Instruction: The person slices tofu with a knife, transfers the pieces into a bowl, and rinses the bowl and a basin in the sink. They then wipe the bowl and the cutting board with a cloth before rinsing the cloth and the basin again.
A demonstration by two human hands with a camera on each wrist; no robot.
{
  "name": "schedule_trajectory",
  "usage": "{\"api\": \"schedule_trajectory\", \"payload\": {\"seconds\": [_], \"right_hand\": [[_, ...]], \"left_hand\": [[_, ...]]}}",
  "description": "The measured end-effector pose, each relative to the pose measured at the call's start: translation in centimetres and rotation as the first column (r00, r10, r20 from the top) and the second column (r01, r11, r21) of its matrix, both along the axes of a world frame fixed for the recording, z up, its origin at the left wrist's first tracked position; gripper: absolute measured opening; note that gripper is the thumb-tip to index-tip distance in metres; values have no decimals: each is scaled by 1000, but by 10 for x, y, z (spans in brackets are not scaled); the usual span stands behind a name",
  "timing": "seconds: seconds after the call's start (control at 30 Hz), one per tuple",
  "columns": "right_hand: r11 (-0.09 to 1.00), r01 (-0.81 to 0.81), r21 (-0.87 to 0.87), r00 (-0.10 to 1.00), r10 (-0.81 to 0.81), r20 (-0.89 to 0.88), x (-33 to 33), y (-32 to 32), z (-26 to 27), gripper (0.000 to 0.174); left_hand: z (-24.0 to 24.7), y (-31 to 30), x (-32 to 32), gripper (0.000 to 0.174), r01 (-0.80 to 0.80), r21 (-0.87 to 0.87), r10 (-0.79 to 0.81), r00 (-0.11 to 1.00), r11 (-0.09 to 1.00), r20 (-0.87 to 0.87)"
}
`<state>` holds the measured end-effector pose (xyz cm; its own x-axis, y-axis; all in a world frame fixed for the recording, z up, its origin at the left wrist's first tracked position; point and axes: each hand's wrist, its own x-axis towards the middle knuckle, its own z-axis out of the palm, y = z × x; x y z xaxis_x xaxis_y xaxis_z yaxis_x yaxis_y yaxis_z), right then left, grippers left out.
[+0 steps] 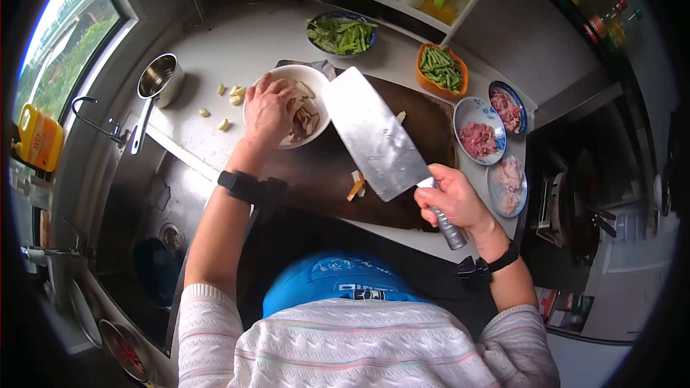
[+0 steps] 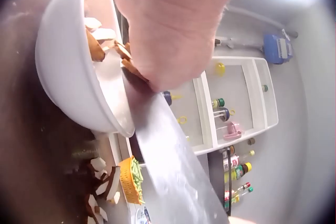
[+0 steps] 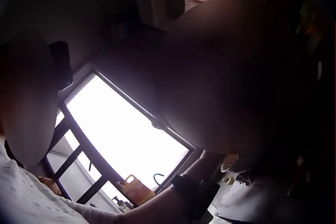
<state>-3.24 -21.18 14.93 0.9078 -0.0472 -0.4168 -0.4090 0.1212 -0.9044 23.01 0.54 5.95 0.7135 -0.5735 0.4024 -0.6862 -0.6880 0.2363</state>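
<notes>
My right hand (image 1: pixel 454 201) grips the metal handle of a wide cleaver (image 1: pixel 377 140). The blade slants up and left, its far end at the rim of a white bowl (image 1: pixel 321 131). My left hand (image 1: pixel 269 111) is over the bowl's left side, fingers reaching down inside; the fingertips are partly hidden. Pale strips with brown edges (image 1: pixel 307 118) lie in the bowl. In the left wrist view, the same hand (image 2: pixel 168 29) is at the upper end of the blade (image 2: pixel 173 155), beside brown-edged strips (image 2: pixel 100 40). More such pieces (image 1: pixel 356 185) lie on the dark cutting board (image 1: pixel 309 190).
Garlic cloves (image 1: pixel 223 125) and a steel saucepan (image 1: pixel 162 79) are left of the bowl, near the sink (image 1: pixel 136 208). Behind stand a plate of cut greens (image 1: pixel 345 37) and an orange basket (image 1: pixel 420 75) of green beans. Plates of raw meat (image 1: pixel 478 139) line the right side.
</notes>
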Motion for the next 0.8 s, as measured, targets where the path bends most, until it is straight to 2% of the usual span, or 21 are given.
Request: {"api": "schedule_trajectory", "payload": {"seconds": [0.07,0.1,0.17,0.2,0.23,0.27,0.33,0.43,0.53,0.63,0.67,0.77,0.8], "right_hand": [[995,82,-51,997,-81,12,-23,-27,-14,8],[988,121,-95,992,-123,-10,-32,-45,-24,9],[971,185,-150,981,-192,-32,-47,-79,-44,11],[966,206,-159,976,-214,-39,-53,-91,-52,12],[962,220,-159,972,-230,-51,-57,-101,-59,13],[962,222,-157,971,-232,-53,-58,-106,-63,13],[968,202,-147,972,-216,-90,-60,-114,-70,14],[977,179,-117,977,-190,-97,-55,-121,-83,17],[985,147,-91,984,-155,-87,-35,-133,-90,19],[991,55,-122,986,-73,-149,-7,-141,-89,21],[991,52,-122,986,-70,-148,2,-141,-85,21],[991,-109,-74,974,91,-207,23,-144,-82,21],[991,-114,-75,973,96,-208,27,-146,-83,21]], "left_hand": [[5,2,-11,22,86,-157,-61,986,984,157],[15,2,-26,22,92,-158,-68,986,983,151],[36,-6,-68,24,112,-238,-129,990,965,-60],[30,-11,-87,29,203,-251,-236,966,946,-109],[32,-14,-108,33,268,-217,-321,909,939,-267],[29,-19,-123,45,303,-101,-319,894,948,-315],[23,-27,-144,57,276,40,-234,876,960,-422],[17,-33,-149,59,263,89,-187,849,961,-495],[0,-42,-141,56,235,39,-196,881,971,-430],[-10,-54,-118,58,199,-58,-207,935,978,-287],[-5,-60,-113,58,158,-24,-157,936,987,-315],[-11,-79,-95,60,139,-22,-140,961,990,-240],[-10,-87,-90,60,124,-22,-125,945,992,-302]]}}
